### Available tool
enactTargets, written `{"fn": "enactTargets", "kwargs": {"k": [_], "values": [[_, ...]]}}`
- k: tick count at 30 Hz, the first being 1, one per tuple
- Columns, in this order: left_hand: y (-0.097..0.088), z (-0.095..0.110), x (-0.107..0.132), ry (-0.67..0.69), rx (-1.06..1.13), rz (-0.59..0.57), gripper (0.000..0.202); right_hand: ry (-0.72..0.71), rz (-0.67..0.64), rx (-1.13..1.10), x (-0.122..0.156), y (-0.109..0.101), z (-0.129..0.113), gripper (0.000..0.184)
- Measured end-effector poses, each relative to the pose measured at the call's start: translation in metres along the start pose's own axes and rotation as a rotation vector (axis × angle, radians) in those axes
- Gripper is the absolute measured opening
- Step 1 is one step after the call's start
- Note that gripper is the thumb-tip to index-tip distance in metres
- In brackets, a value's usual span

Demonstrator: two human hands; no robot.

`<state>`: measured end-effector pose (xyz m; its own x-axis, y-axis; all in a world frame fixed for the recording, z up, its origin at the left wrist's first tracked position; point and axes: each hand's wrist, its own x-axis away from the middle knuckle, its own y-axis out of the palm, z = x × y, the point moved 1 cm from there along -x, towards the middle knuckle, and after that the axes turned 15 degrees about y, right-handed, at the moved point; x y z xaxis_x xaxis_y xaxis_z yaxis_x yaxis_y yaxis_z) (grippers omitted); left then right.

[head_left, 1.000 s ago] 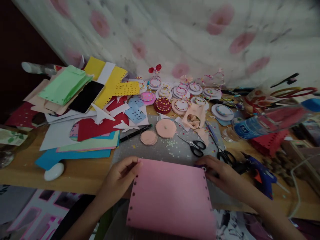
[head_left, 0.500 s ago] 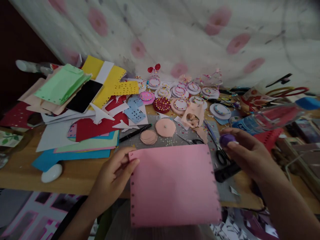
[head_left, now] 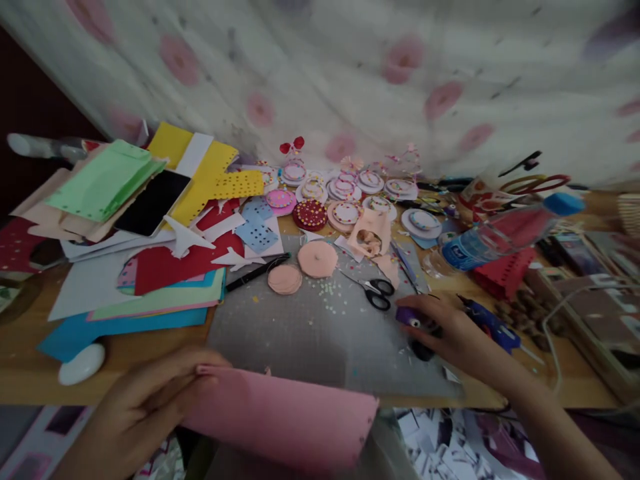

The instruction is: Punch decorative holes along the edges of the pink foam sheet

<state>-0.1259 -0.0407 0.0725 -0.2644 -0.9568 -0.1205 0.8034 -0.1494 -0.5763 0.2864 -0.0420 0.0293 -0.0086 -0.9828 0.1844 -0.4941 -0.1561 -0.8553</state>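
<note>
My left hand [head_left: 160,400] pinches the corner of a pink craft sheet [head_left: 285,420], which is tilted over the table's front edge and has small punched holes along its side. On the right of the grey cutting mat [head_left: 280,333], my right hand [head_left: 445,330] has its fingers round a small purple craft punch [head_left: 410,316]; part of it is hidden by the hand. A dark object [head_left: 423,350] sits just under that hand, its kind unclear. Black-handled scissors [head_left: 379,293] lie to the left of the hand. Beyond them are peach paper discs [head_left: 318,259] and tiny punched bits.
Coloured paper sheets and a phone [head_left: 153,202] pile up at left, near a white egg-shaped object [head_left: 83,364]. Small beaded hats [head_left: 345,213] line the back. At right stand a water bottle [head_left: 505,233], a blue glue gun [head_left: 493,325] and a wooden tray [head_left: 585,333].
The pink sheet has dropped lower and tilted, uncovering the mat and scissors. My right hand has carried the purple punch down and left towards the mat. The view has shifted slightly.
</note>
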Motion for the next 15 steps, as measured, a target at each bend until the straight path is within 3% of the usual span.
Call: {"fn": "enactTargets", "kwargs": {"k": [4, 9, 11, 13, 15], "values": [[0.026, 0.001, -0.004, -0.017, 0.030, -0.129, 0.020, -0.076, 0.062, 0.102, -0.015, 0.002, 0.015, 0.024], [0.042, 0.010, -0.006, -0.108, 0.091, -0.081, 0.022, -0.059, 0.113, 0.113, -0.034, -0.017, 0.024, 0.030], [0.042, 0.011, -0.007, -0.108, 0.083, -0.053, 0.022, -0.043, 0.205, 0.098, -0.032, -0.036, 0.021, 0.033], [0.039, 0.008, -0.007, -0.101, 0.054, -0.023, 0.022, -0.007, 0.416, 0.077, -0.023, -0.060, 0.020, 0.032], [0.036, 0.004, -0.007, -0.106, 0.042, -0.012, 0.025, 0.027, 0.543, 0.082, -0.008, -0.081, 0.027, 0.028]]}}
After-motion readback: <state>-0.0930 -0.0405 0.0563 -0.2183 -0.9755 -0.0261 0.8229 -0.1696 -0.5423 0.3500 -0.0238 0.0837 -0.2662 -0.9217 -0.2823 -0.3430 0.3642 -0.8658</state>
